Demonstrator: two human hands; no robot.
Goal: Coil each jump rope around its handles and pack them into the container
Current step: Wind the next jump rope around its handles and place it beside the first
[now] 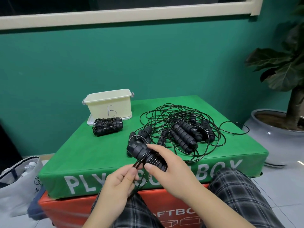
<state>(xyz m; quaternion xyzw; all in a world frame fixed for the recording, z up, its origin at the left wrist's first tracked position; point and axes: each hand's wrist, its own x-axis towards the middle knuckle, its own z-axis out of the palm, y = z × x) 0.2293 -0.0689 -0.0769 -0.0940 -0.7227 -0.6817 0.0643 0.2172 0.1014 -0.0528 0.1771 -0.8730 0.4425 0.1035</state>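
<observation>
My left hand (120, 180) pinches the black cord (139, 182) between thumb and fingers, while my right hand (166, 167) curls around the paired handles (144, 153), several turns already wound on. I judge this rope about half coiled. One finished bundle (107, 126) lies just before the cream container (109, 104), not yet inside. A tangled pile of ropes (184, 130) waits on the green box (98, 152).

A half-wound black jump rope (148, 155) sat in hand; one coiled bundle (107, 128) lay before the cream container (109, 104), beside a tangled pile (182, 130).
</observation>
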